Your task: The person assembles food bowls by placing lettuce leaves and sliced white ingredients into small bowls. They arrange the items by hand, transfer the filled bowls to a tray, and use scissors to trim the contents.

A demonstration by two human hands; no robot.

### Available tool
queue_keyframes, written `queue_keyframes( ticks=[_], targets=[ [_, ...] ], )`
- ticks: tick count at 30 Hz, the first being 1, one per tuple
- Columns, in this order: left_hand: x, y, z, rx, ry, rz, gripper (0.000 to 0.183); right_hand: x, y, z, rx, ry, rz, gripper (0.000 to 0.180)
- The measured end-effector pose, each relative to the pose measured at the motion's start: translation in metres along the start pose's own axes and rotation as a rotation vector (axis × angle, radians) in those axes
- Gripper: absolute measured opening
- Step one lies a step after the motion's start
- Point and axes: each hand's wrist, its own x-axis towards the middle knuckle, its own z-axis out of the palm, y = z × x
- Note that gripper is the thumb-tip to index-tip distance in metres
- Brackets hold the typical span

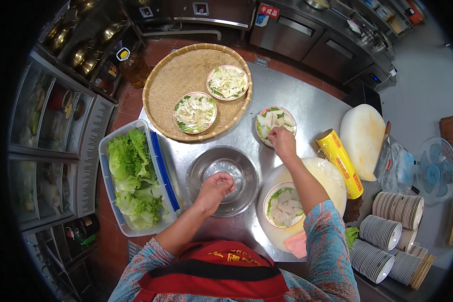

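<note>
My right hand [285,142] reaches over a small red-rimmed plate [262,140] and touches the pale slices [276,117] lying on lettuce there. Its fingertips are pinched together, partly hidden behind the hand. Over a stainless steel bowl [251,177] hangs my left hand [216,191], fingers curled in towards the thumb with nothing visible in them. Small bits and a wet shine show in the bowl. Nearer to me, a second plate [266,205] of pale slices on lettuce rests on a round white cutting board [266,234], below my right forearm.
A bamboo tray [166,83] bears two plates of film-covered food. Left stands a plastic tub [130,231] of lettuce [132,170]. Right are a yellow cling film roll [339,162], another cutting board [362,139], a cleaver [382,160], stacked plates [372,260] and a fan [436,170].
</note>
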Motion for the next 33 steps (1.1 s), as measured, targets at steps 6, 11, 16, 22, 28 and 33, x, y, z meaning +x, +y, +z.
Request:
queue_keyframes(
  ticks=[6,11,16,22,28,33],
  targets=[
    [-0.033,0.012,-0.012,0.047,0.053,0.049,0.007,-0.019,-0.001,-0.049,0.282,0.135,0.125,0.015],
    [-0.068,-0.007,-0.036,0.007,0.167,0.133,0.009,-0.105,-0.047,-0.105,0.609,0.077,0.243,0.021],
    [-0.063,-0.029,-0.038,0.094,0.142,0.245,0.016,-0.237,-0.111,-0.057,0.947,-0.476,0.578,0.040],
    [-0.029,-0.028,-0.033,0.563,0.098,0.249,0.032,-0.257,-0.128,0.056,1.305,-0.138,0.925,0.055],
    [-0.035,-0.012,-0.062,0.873,0.057,0.562,0.038,-0.244,-0.129,0.096,1.344,-0.007,0.921,0.040],
    [-0.104,0.014,-0.046,0.967,-0.195,0.736,0.037,-0.333,-0.149,0.087,1.465,0.137,0.998,0.041]
  ],
)
